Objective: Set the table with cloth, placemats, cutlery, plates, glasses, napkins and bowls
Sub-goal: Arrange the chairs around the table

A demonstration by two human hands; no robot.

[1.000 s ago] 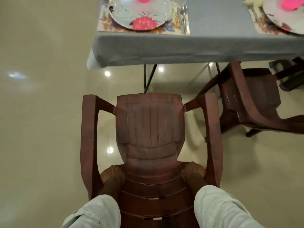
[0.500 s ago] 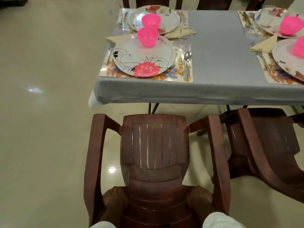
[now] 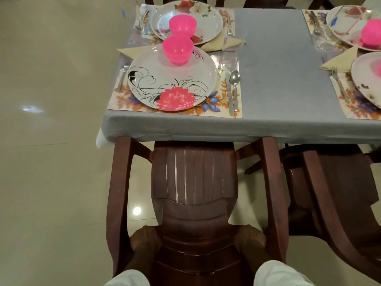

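Brown chair (image 3: 193, 182) back held by left hand (image 3: 144, 240), right hand (image 3: 248, 239)

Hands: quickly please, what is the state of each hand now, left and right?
Left hand: curled round the backrest edge of the brown chair, gripping it.
Right hand: also gripping the chair's backrest, on the other edge.

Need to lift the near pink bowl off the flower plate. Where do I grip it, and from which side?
Take the pink bowl by its rim, from straight above. It sits upright and open on the plate, rim wider than base, with the second bowl close behind.
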